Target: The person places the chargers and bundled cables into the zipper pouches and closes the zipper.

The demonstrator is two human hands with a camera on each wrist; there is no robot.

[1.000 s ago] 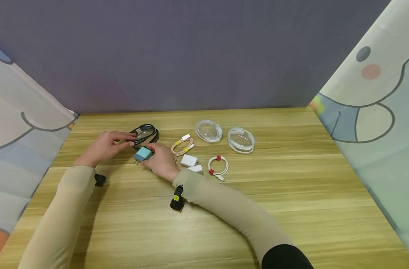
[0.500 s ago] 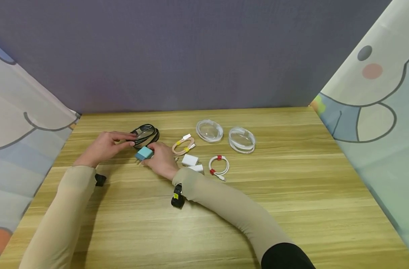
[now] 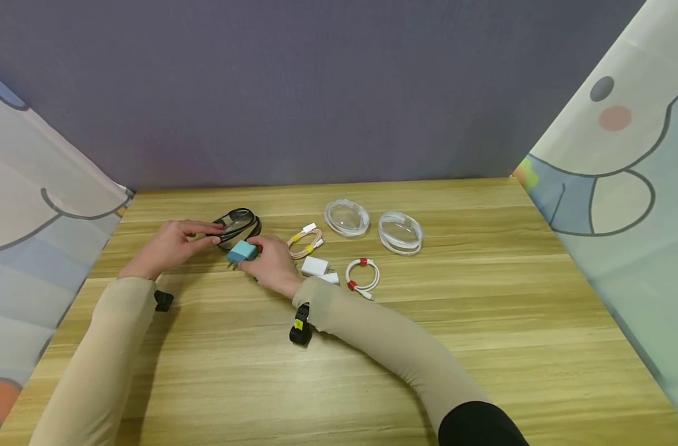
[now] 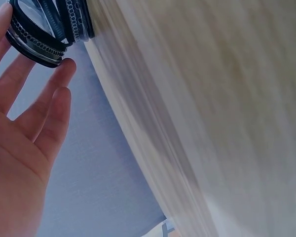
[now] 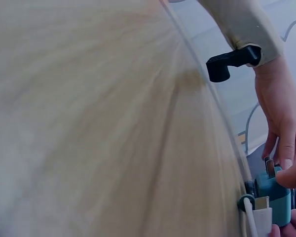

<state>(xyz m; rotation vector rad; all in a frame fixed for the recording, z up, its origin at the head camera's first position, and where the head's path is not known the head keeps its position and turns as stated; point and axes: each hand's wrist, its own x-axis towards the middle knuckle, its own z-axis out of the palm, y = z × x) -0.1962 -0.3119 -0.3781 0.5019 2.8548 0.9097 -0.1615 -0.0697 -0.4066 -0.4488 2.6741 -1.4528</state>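
- While the left grip (image 3: pixel 170 246) touches the black coiled cable (image 3: pixel 234 233) in the head view, fingers apart and fairly straight, the right grip (image 3: pixel 272 265) pinches the teal adapter (image 3: pixel 241 251), just beside that coil.
- Right of the right grip, two white adapters (image 3: pixel 314 266) and a peach cable (image 3: pixel 309 248) with yellow ties lie on the table (image 3: pixel 216 371).
- Left wrist view: the black coiled cable is at the left grip's fingertips.
- Right wrist view: thumb and fingers of the right grip are clamped on the teal adapter, its prongs (image 5: pixel 270 168) showing; a white USB plug (image 5: pixel 262 219) is just beside it.
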